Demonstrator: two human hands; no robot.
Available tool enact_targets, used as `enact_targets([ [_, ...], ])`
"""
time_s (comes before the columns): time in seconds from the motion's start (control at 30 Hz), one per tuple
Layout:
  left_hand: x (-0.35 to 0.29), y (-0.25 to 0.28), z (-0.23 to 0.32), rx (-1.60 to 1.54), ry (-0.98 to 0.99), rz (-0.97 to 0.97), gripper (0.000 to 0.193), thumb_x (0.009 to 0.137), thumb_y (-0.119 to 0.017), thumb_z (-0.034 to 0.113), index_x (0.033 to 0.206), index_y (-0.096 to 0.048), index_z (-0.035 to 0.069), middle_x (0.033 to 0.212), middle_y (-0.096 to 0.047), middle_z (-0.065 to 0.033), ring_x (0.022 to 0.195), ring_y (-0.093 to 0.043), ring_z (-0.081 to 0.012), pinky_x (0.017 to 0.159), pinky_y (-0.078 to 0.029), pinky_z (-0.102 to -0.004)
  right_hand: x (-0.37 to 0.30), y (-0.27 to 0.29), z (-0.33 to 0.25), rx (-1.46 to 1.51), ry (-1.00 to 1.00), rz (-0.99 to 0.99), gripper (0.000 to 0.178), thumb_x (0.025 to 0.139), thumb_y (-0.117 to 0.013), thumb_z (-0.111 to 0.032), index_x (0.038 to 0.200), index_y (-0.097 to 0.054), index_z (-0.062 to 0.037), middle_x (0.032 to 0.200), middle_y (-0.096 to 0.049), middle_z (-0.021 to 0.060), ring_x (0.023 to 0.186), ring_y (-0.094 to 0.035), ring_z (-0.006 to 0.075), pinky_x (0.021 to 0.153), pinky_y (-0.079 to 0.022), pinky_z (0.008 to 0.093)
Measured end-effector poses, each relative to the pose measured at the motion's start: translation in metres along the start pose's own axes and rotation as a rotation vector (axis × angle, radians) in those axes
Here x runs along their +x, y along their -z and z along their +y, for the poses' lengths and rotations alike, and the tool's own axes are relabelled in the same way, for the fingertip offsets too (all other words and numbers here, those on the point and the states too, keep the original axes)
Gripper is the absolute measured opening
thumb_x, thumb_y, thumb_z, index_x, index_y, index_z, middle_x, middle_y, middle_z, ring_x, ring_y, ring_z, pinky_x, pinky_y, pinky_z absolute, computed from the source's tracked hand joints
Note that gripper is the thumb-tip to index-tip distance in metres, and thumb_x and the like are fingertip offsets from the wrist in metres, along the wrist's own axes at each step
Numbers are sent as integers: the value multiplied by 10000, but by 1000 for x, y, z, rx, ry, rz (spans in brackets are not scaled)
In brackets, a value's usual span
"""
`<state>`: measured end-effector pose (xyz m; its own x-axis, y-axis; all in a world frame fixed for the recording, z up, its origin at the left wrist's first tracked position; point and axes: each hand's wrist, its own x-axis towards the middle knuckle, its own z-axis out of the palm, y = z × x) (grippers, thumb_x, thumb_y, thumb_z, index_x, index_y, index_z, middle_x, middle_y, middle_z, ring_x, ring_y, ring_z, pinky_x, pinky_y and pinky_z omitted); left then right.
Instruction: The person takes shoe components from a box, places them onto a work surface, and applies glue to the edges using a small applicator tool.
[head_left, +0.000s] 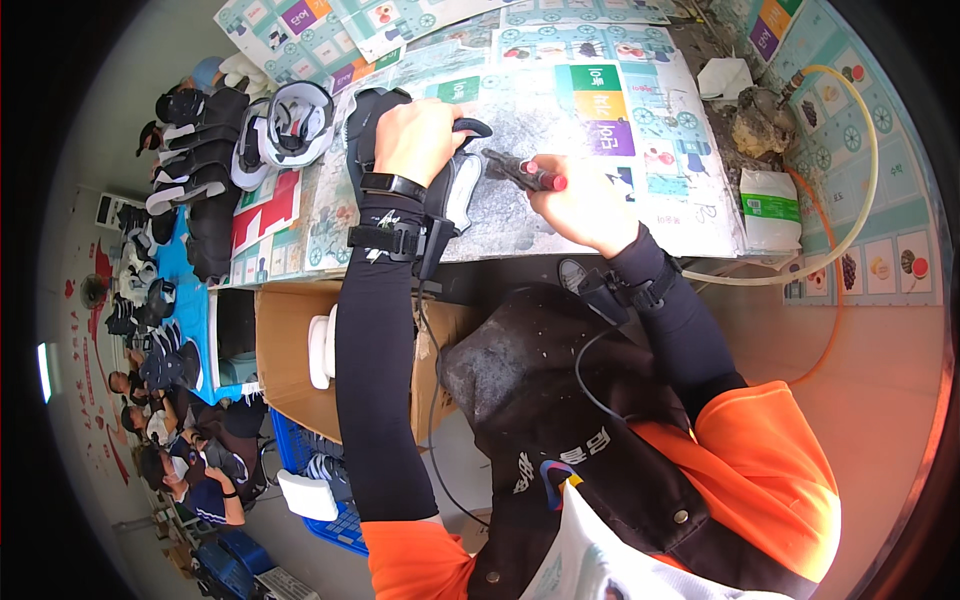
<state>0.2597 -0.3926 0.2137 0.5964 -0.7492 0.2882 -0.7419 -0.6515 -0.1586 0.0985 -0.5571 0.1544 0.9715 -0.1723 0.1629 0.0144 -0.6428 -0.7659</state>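
My left hand (415,140) is closed over a black shoe with a white sole (459,192), held on its side at the table's near-left edge. A black loop-like part of it sticks out past my fingers. To its right, my right hand (585,203) grips a dark, narrow tool with two red round ends (527,172). Its dark tip points left at the shoe, with a small gap between them. The exact kind of tool cannot be made out. Both wrists wear black straps with thin cables.
Printed sheets cover the worktable (540,228). A white shoe (297,125) and stacked black shoes (205,165) are on the left. A yellow hose (873,150) and a white-green packet (769,210) are right. Below stands a cardboard box (285,350); people (190,465) sit far left.
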Motion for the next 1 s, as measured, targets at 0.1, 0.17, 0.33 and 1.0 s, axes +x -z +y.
enact_targets([
  [0.1,-1,-4,-1,6,-4,18,254,842,-787,371,1047,-813,224,877,-747,-82,826,-732,-294,724,-577,-416,-2,-1,0,-22,23,-2,205,834,-642,-158,973,-709,-23,759,-659,230,739,-673,409,711,-517,444],
  [0.17,-3,-4,-3,26,-10,7,261,866,-768,379,1046,-811,194,929,-753,-96,856,-735,-310,733,-579,-440,-7,-4,-4,-22,55,-15,208,832,-644,-158,973,-712,-21,762,-661,231,739,-674,411,711,-520,442],
  [0.33,-11,0,-4,256,-25,172,84,873,-679,188,911,-740,145,870,-698,-46,838,-714,-274,673,-582,-388,-15,8,5,21,250,-75,233,798,-647,-175,937,-797,-63,874,-711,230,822,-709,374,745,-561,445],
  [1.0,-17,-5,21,65,-41,391,217,794,-783,173,980,-683,123,951,-643,-36,854,-663,-262,692,-588,-374,5,27,-2,-102,67,-50,146,852,-604,-113,966,-680,-62,790,-653,231,763,-659,429,685,-507,458],
])
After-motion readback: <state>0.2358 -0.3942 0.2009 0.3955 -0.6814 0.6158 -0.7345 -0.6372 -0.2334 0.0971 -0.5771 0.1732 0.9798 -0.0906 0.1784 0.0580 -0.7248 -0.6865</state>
